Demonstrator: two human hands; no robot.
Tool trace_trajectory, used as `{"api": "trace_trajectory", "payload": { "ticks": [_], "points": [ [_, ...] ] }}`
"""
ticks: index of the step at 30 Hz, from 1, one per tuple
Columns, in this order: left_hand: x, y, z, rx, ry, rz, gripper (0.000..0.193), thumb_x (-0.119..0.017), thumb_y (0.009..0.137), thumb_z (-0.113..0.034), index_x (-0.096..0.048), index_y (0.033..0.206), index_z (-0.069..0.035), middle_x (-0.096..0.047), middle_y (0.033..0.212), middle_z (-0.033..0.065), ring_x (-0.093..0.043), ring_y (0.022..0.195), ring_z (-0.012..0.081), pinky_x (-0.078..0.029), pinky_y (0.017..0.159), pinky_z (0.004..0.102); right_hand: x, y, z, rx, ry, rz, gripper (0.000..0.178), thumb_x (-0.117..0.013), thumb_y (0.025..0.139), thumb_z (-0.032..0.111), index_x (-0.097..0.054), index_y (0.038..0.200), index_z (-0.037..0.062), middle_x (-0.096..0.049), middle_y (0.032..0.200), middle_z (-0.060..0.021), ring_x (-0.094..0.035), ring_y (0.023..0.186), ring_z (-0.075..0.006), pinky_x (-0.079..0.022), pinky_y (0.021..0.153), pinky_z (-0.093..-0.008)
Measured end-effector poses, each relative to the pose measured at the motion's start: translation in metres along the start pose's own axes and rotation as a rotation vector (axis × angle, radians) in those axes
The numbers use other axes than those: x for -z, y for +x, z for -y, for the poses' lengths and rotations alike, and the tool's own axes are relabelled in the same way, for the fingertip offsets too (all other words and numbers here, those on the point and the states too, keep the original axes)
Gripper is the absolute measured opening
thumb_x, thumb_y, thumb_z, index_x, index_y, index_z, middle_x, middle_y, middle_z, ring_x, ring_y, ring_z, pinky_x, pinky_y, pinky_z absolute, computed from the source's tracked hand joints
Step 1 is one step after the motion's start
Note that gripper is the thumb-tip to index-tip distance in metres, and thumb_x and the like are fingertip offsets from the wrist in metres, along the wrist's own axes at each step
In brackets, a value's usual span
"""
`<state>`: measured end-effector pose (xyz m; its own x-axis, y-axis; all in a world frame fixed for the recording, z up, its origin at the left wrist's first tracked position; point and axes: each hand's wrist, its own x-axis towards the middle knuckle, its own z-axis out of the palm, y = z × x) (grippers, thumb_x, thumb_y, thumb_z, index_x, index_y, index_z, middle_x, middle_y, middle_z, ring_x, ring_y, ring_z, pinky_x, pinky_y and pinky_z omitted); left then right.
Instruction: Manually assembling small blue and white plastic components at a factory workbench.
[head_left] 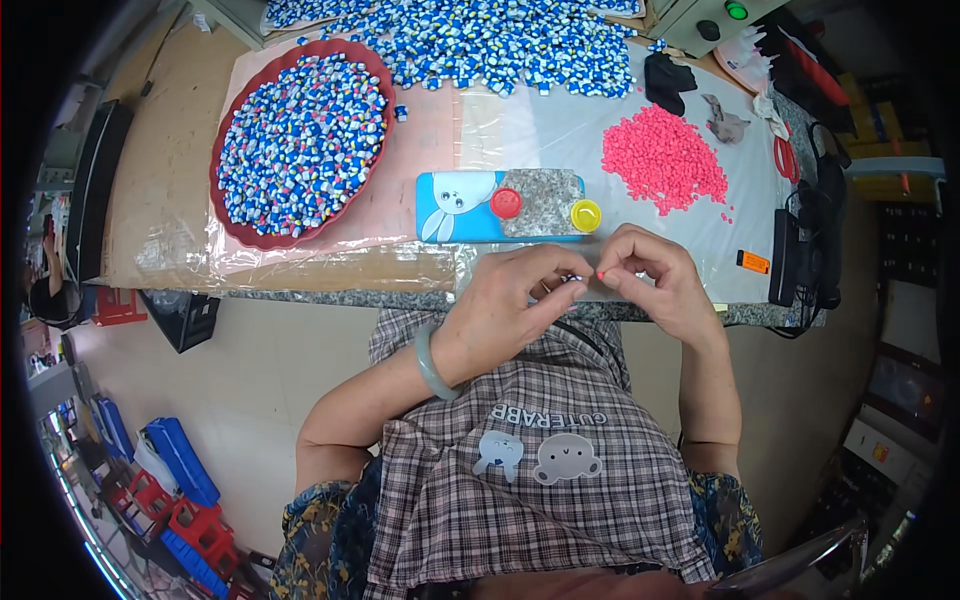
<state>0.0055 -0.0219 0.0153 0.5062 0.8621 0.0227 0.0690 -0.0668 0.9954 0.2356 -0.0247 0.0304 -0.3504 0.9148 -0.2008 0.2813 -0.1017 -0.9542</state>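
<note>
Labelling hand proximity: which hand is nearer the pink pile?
Right. The right hand is directly on the person's side of the pink pile; the left hand is farther off, toward the person and to the pile's left.

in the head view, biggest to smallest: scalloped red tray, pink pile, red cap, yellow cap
1. Scalloped red tray
2. Pink pile
3. Red cap and yellow cap: too alike to rank

Small pink piece, blue-white piece nearby, both pinched
</note>
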Motion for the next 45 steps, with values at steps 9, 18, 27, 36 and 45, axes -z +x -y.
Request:
{"api": "trace_trajectory", "payload": {
  "ticks": [9, 18, 27, 36, 45],
  "points": [
    [-0.002, 0.001, 0.010, 0.367, -0.342, 0.142, 0.014, -0.065, 0.097, -0.012, -0.067, 0.102, 0.001, -0.069, 0.086, 0.0030, -0.059, 0.068, 0.0043, -0.049, 0.060, 0.0190, -0.014, -0.009, 0.029, 0.301, -0.568, -0.014, 0.014, -0.072, 0.078, -0.003, -0.065, 0.088, 0.0004, -0.062, 0.089, -0.0081, -0.063, 0.077, -0.0208, -0.051, 0.066, -0.0330],
    [0.003, 0.003, 0.022, 0.335, -0.486, 0.265, 0.013, -0.064, 0.098, -0.013, -0.066, 0.100, 0.000, -0.072, 0.089, 0.0070, -0.060, 0.066, 0.0046, -0.047, 0.057, 0.0187, -0.023, -0.012, 0.029, 0.294, -0.507, -0.099, 0.016, -0.074, 0.075, -0.006, -0.066, 0.088, -0.0001, -0.066, 0.085, -0.0099, -0.066, 0.071, -0.0199, -0.051, 0.060, -0.0297],
    [0.005, 0.005, 0.017, 0.366, -0.652, 0.226, 0.015, -0.064, 0.098, -0.016, -0.067, 0.101, -0.002, -0.072, 0.089, 0.0074, -0.060, 0.063, 0.0047, -0.046, 0.054, 0.0173, -0.028, -0.013, 0.020, 0.350, -0.400, -0.190, 0.016, -0.073, 0.077, -0.007, -0.070, 0.091, -0.0003, -0.070, 0.086, -0.0100, -0.067, 0.069, -0.0173, -0.053, 0.060, -0.0273],
    [0.001, 0.002, 0.020, 0.293, -0.535, 0.151, 0.011, -0.065, 0.097, -0.010, -0.067, 0.100, 0.000, -0.065, 0.080, 0.0008, -0.062, 0.067, 0.0058, -0.049, 0.057, 0.0184, -0.034, -0.005, 0.006, 0.647, -0.645, -0.301, 0.022, -0.074, 0.070, -0.010, -0.067, 0.087, 0.0009, -0.068, 0.083, -0.0106, -0.067, 0.066, -0.0195, -0.054, 0.057, -0.0299],
    [0.007, 0.002, 0.021, 0.325, -0.603, 0.152, 0.021, -0.066, 0.095, -0.006, -0.067, 0.114, 0.002, -0.071, 0.094, 0.0071, -0.063, 0.075, 0.0077, -0.053, 0.067, 0.0216, -0.018, 0.006, 0.000, 0.399, -0.385, -0.307, 0.013, -0.068, 0.075, -0.008, -0.064, 0.085, -0.0006, -0.067, 0.080, -0.0070, -0.066, 0.069, -0.0138, -0.053, 0.062, -0.0245]
  ]
}}
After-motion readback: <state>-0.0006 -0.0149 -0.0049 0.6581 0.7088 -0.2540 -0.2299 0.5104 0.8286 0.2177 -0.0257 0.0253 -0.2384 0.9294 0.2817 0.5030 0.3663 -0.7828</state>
